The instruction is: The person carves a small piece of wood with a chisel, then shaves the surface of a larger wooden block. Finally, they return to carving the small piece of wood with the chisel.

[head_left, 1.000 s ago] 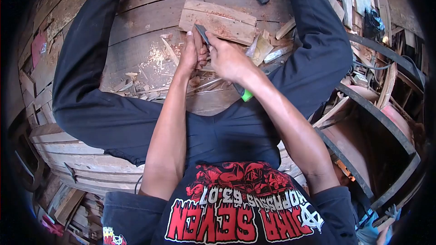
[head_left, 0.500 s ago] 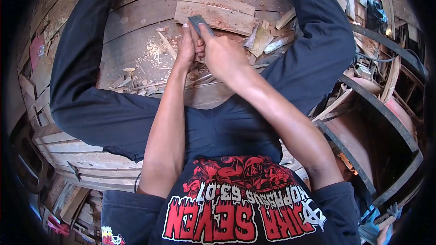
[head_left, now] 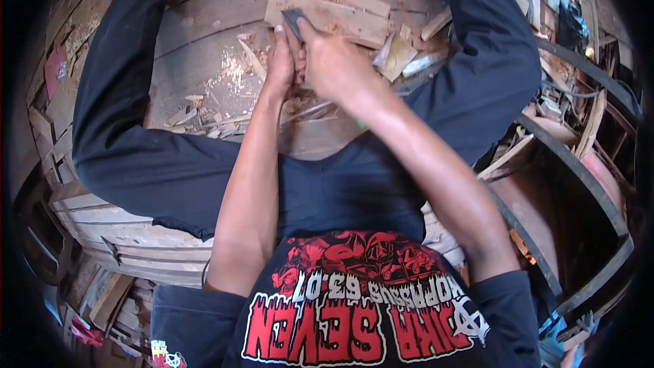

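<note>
Left hand: the left hand (head_left: 280, 65) grasps a wood piece (head_left: 294, 42), fingers curled around it, thumb stretched along its left side.
Right hand: the right hand (head_left: 327, 61) is clenched on a dark blade (head_left: 293, 19), index finger laid along it; the grip inside the palm is hidden.
Wood piece: between the two hands, reddish brown, its far end beneath the blade.
Blade: over the wood piece, its tip in front of the board's left part; whether it touches the board I cannot tell.
Board: a pale board (head_left: 354, 10) lies flat on the plank floor (head_left: 211, 10), just beyond the hands.
Scraps: pale shavings (head_left: 234, 71) lie left of the left hand, wood slivers (head_left: 218, 125) nearer; a yellowish sheet (head_left: 398, 58) sits right of the right hand.
Legs: dark trousers (head_left: 157, 170), knees spread wide, frame the work on left and right.
</note>
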Available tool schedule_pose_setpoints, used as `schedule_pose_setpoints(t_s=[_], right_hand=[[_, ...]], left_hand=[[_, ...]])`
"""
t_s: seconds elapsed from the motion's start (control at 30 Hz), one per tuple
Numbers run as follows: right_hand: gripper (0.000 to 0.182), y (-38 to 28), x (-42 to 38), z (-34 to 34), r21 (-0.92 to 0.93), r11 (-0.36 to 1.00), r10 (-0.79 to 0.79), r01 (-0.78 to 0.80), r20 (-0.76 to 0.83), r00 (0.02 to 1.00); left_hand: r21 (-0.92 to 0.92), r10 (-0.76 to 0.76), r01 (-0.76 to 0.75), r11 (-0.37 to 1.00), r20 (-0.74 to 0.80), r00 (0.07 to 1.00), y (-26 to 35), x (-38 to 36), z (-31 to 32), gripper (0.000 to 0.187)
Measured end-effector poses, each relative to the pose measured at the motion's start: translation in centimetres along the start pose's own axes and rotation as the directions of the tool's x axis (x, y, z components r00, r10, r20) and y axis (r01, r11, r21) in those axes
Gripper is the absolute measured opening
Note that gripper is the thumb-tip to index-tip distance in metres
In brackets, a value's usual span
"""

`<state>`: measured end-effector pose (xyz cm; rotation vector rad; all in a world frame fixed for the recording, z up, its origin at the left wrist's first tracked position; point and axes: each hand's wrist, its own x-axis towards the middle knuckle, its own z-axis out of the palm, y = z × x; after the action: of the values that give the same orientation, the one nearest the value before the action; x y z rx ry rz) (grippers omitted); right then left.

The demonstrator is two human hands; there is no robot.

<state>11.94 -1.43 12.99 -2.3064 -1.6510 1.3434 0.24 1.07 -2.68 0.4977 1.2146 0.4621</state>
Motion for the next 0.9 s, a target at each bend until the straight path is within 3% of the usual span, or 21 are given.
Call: schedule_pose_setpoints(t_s=[0.03, 0.07, 0.17, 0.27, 0.37, 0.4, 0.5, 0.57, 0.63, 0.77, 0.9], right_hand=[[0.048, 0.6, 0.0, -0.2, 0.050, 0.999, -0.012, 0.012, -0.009, 1.000], [0.062, 0.5, 0.6, -0.4, 0.063, 0.998, 0.020, -0.019, -0.017, 1.000], [0.062, 0.3, 1.3, -0.4, 0.075, 0.996, 0.046, -0.045, -0.020, 0.999], [0.062, -1.0, 0.1, -0.6, -0.072, 0.993, 0.089, -0.089, 0.000, 0.996], [0.061, 0.2, 1.1, 0.3, 0.046, 0.998, 0.042, -0.041, -0.014, 0.999], [0.061, 0.7, 1.8, -0.9, 0.161, 0.987, -0.003, -0.009, 0.076, 0.997], [0.058, -0.1, 1.8, -0.5, -0.044, 0.999, 0.015, -0.015, 0.016, 1.000], [0.055, 1.6, 2.0, 0.0, 0.103, 0.993, -0.050, 0.049, 0.002, 0.999], [0.055, 3.7, 1.7, -1.3, 0.275, 0.951, -0.141, 0.138, -0.007, 0.990], [0.053, 4.8, 0.2, -2.9, 0.381, 0.920, -0.109, 0.090, 0.028, 0.994], [0.053, 4.9, -1.7, -3.4, 0.480, 0.861, -0.181, 0.170, -0.023, 0.983]], left_hand=[[-0.007, 0.010, -0.010, 1.000, 0.017, 1.000, -0.1, 0.0, 0.1, 0.067], [-0.015, 0.020, -0.020, 1.000, 0.035, 0.999, 0.1, -0.2, 0.4, 0.067], [-0.059, 0.067, -0.065, 0.996, 0.030, 0.997, 0.2, -0.8, 1.3, 0.065], [-0.040, 0.049, -0.047, 0.998, 0.042, 0.998, -0.1, -0.5, 0.9, 0.062], [0.016, 0.045, -0.046, 0.999, 0.044, 0.998, 0.1, -0.9, 0.9, 0.062], [0.035, 0.038, -0.039, 0.999, 0.049, 0.998, 0.4, -1.2, 0.9, 0.062], [0.091, -0.032, 0.023, 0.996, 0.096, 0.995, 0.7, -2.6, 1.0, 0.063], [0.102, -0.040, 0.029, 0.994, 0.107, 0.993, 0.8, -2.8, 1.0, 0.063], [0.002, -0.153, 0.155, 0.988, 0.163, 0.975, 1.7, -2.7, 0.6, 0.062], [-0.011, -0.082, 0.085, 0.996, 0.164, 0.983, 1.5, -2.6, 0.0, 0.061], [0.047, -0.031, 0.024, 0.999, 0.159, 0.987, 0.7, -1.4, -0.8, 0.061]])
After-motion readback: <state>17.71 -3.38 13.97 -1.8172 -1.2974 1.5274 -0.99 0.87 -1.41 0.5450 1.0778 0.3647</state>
